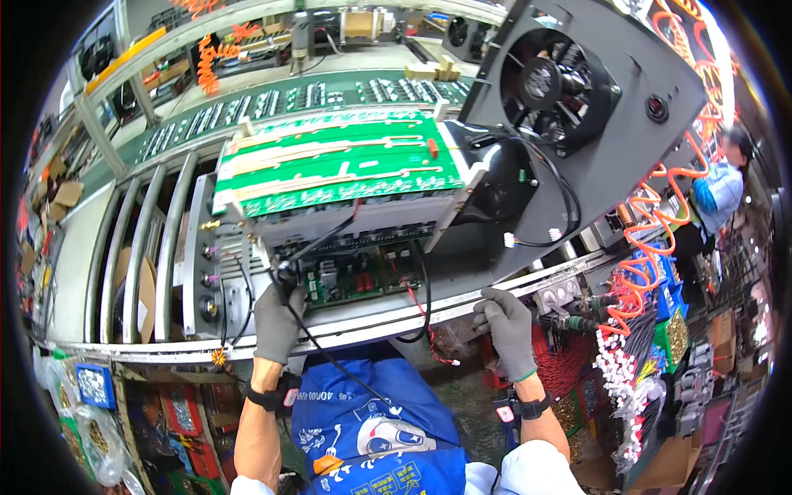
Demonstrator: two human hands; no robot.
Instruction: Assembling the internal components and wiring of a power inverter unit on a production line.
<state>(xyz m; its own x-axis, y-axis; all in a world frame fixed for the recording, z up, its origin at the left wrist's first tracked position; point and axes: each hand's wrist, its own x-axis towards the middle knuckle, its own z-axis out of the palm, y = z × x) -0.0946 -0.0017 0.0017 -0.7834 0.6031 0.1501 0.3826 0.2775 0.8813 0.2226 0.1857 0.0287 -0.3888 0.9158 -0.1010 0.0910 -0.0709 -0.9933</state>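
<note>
Both my hands wear grey gloves. My left hand (279, 323) is at the near left corner of an electronic assembly, its fingers closed around a black cable (323, 351) that runs down across my apron. Low in the assembly, beside that hand, is a small green circuit board (363, 276). A large green board (342, 161) with pale bars lies on top. My right hand (509, 330) is over the white front rail (445, 305), its fingers bent, partly apart and holding nothing visible. Between my hands hangs a red wire (427, 318) with a white connector.
A grey panel with a black fan (549, 87) stands tilted at the right. Metal rollers (148, 247) lie left of the assembly. Orange coiled hoses (639, 272) and a bundle of white-ended wires (623, 384) hang at the right. A person (722, 181) is farther right.
</note>
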